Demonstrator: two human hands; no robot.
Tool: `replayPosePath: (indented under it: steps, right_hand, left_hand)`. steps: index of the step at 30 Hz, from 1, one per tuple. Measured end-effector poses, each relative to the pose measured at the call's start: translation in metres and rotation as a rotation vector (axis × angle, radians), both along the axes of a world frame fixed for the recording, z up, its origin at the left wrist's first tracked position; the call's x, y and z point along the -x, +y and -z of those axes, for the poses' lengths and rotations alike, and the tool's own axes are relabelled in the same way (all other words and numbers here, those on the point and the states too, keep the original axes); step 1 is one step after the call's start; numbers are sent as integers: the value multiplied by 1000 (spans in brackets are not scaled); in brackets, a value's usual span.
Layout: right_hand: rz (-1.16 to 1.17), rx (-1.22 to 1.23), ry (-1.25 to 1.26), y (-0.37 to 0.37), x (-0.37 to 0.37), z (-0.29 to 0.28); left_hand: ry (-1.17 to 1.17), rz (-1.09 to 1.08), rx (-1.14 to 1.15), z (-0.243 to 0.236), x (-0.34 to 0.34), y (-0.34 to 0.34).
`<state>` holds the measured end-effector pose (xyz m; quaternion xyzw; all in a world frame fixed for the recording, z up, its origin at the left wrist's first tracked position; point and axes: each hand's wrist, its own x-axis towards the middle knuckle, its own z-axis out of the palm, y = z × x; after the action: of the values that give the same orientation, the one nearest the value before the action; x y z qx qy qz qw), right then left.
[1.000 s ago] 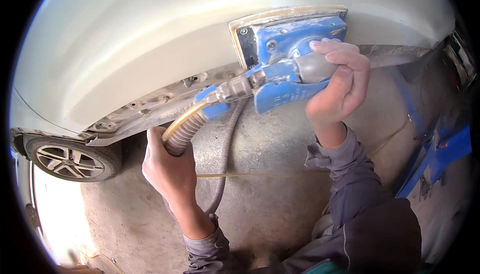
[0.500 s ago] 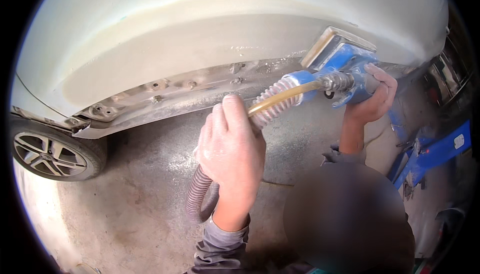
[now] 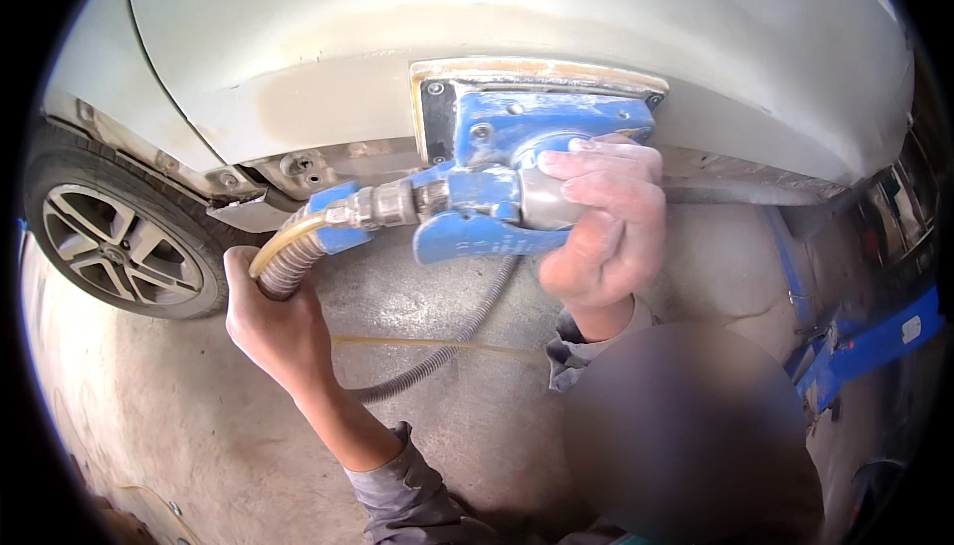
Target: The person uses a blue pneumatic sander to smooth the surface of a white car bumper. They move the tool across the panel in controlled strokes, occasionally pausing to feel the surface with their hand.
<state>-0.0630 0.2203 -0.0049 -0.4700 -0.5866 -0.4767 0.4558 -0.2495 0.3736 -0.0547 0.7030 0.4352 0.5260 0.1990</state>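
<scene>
Sander (image 3: 522, 133) farther left, long axis sideways

car panel (image 3: 527, 13) cut off above, right sleeve (image 3: 573, 354) mostly hidden

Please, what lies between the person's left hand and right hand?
In the head view, from the left hand to the right hand: ribbed hose and yellowish tube, then metal coupling, then blue tool.
</scene>
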Motion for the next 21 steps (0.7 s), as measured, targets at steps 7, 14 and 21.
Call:
replayPosePath:
  steps: [7, 14, 21]
  right_hand:
    - [-1, 88, -74, 47, 40, 10]
    - [126, -207, 189, -16, -3, 7]
    - [142, -6, 81, 30, 33, 6]
  left_hand:
    - [26, -185, 110, 16, 23, 32]
    - [-91, 84, -135, -17, -27, -23]
    - [-176, -1, 61, -19, 15, 33]
